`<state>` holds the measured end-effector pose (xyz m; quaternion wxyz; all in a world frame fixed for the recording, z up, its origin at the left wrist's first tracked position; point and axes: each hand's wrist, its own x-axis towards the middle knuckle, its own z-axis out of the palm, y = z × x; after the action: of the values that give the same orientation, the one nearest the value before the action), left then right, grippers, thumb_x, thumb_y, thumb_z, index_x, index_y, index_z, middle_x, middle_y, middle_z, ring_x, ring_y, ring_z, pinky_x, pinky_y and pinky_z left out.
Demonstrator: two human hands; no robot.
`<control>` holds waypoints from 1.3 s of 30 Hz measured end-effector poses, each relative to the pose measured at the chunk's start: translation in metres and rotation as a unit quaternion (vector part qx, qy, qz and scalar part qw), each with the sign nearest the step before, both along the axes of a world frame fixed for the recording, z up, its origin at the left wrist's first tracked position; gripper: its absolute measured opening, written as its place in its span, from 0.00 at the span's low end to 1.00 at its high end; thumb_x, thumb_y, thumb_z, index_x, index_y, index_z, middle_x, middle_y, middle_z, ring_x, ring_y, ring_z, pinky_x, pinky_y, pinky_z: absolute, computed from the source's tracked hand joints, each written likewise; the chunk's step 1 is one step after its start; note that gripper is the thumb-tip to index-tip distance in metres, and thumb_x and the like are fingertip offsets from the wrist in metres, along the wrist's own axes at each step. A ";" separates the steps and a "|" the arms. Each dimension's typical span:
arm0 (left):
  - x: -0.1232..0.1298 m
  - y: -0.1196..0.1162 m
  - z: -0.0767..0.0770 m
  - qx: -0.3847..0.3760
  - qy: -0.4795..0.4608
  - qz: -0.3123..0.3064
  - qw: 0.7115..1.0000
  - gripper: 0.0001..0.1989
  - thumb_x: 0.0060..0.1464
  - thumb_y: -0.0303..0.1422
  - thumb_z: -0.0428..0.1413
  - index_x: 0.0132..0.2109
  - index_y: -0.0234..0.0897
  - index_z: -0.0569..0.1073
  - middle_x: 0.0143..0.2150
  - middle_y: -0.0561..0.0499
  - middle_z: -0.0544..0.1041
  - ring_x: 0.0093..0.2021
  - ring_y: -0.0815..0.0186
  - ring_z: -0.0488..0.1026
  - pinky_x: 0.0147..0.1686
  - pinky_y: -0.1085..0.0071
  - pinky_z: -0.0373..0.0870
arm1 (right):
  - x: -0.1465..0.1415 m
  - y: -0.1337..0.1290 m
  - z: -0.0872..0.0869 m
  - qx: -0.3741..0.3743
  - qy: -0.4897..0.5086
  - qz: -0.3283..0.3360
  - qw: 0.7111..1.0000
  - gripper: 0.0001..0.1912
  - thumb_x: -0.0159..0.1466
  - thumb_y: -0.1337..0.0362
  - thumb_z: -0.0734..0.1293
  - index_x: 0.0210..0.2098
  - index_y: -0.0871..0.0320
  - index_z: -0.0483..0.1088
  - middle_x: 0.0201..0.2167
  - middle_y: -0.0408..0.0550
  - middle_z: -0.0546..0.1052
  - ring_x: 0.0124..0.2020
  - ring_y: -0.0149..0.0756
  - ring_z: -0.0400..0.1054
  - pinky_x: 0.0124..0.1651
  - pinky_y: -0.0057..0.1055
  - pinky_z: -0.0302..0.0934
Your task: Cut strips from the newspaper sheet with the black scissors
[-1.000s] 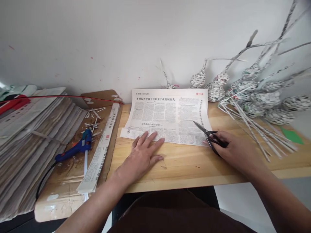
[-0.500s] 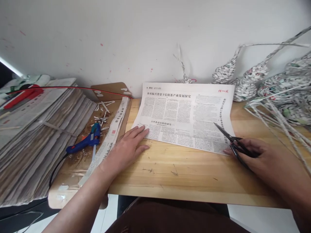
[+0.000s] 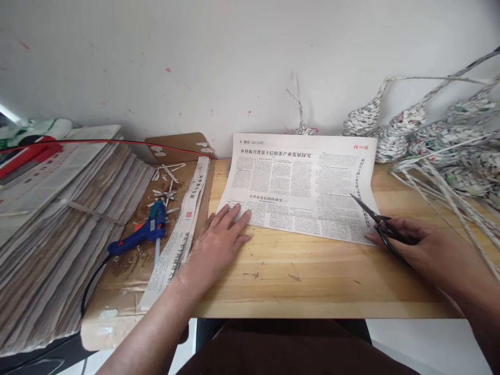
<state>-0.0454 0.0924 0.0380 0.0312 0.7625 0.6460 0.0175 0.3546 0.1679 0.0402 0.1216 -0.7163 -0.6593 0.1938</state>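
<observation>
A sheet of newspaper (image 3: 297, 182) lies on the wooden table (image 3: 312, 276), its far edge near the wall. My left hand (image 3: 224, 234) rests with fingers spread on the sheet's near left corner. In my right hand (image 3: 425, 250) is a pair of dark scissors (image 3: 375, 219), blades pointing up and left over the sheet's right part. The blades look closed or nearly so. My right fingertips are at the near right corner of the paper; whether they press on it I cannot tell.
Left of the sheet, folded newspaper strips (image 3: 183, 224) and a blue glue gun (image 3: 152, 229) lie on cardboard (image 3: 117, 302). A tall stack of newspapers (image 3: 70, 224) stands further left. Woven paper-cord pieces (image 3: 406, 125) and loose paper cords (image 3: 449, 192) occupy the right back.
The view has shifted slightly. My left hand has slid a little further onto the sheet's corner. My right hand still holds the scissors in nearly the same place.
</observation>
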 end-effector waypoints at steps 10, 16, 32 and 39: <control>0.004 0.001 0.003 -0.019 0.018 0.017 1.000 0.27 0.68 0.41 0.46 0.71 0.45 0.58 0.73 0.48 0.59 0.72 0.50 0.54 0.68 0.48 0.55 | -0.023 -0.008 0.016 0.029 0.007 -0.074 0.997 0.27 0.50 0.41 0.70 0.41 0.51 0.81 0.40 0.49 0.84 0.43 0.53 0.76 0.42 0.39 0.63; 0.005 0.002 0.011 -0.048 0.011 0.012 0.999 0.29 0.68 0.44 0.45 0.72 0.46 0.56 0.74 0.46 0.58 0.72 0.49 0.52 0.67 0.46 0.54 | -0.026 -0.006 0.022 0.029 -0.006 -0.044 0.999 0.26 0.53 0.42 0.69 0.40 0.55 0.79 0.37 0.50 0.83 0.39 0.47 0.74 0.38 0.34 0.61; 0.020 -0.016 0.016 -0.002 -0.009 -0.027 1.000 0.28 0.66 0.46 0.48 0.67 0.39 0.64 0.70 0.35 0.62 0.69 0.41 0.57 0.64 0.40 0.55 | -0.004 -0.074 0.033 0.021 -0.090 0.133 0.987 0.18 0.59 0.47 0.64 0.27 0.54 0.71 0.24 0.45 0.76 0.27 0.40 0.69 0.29 0.31 0.54; 0.060 -0.012 0.010 -0.019 -0.032 -0.048 0.998 0.30 0.65 0.47 0.49 0.70 0.44 0.60 0.72 0.40 0.59 0.72 0.43 0.51 0.67 0.42 0.52 | 0.008 -0.044 0.023 0.080 -0.060 0.156 0.983 0.17 0.63 0.52 0.63 0.40 0.55 0.78 0.37 0.50 0.82 0.36 0.44 0.74 0.36 0.34 0.61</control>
<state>0.0142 0.0803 0.0483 0.0675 0.7908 0.6076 0.0284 0.3629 0.1238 0.0628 0.1076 -0.6025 -0.7826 0.1136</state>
